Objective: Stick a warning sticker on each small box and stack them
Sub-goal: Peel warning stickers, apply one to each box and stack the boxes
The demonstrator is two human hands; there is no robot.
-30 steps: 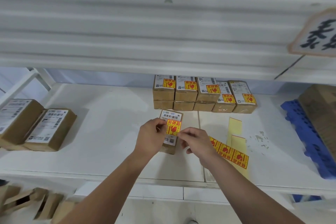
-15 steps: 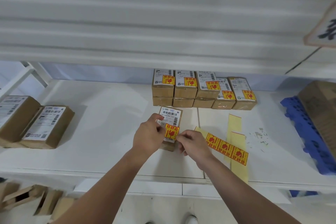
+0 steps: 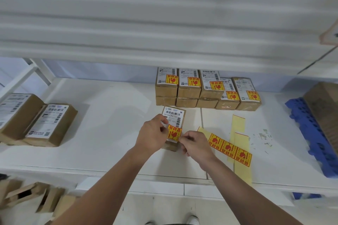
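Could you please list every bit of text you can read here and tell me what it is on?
"易碎品": the warning sticker over the small box, the sticker strip, the stacked boxes.
"350-050 V06 220", roughly: the small box's white label.
Other label print and the sign at top right: too blurred to read.

On white shelf [image 3: 113, 124]: stickered boxes [image 3: 188, 87] along back edge, small box [image 3: 173, 115] before them, larger boxes [image 3: 49, 124] at left edge, sticker strip [image 3: 230, 149] and backing strips [image 3: 237, 124], blue pallet [image 3: 307, 133] at right edge.
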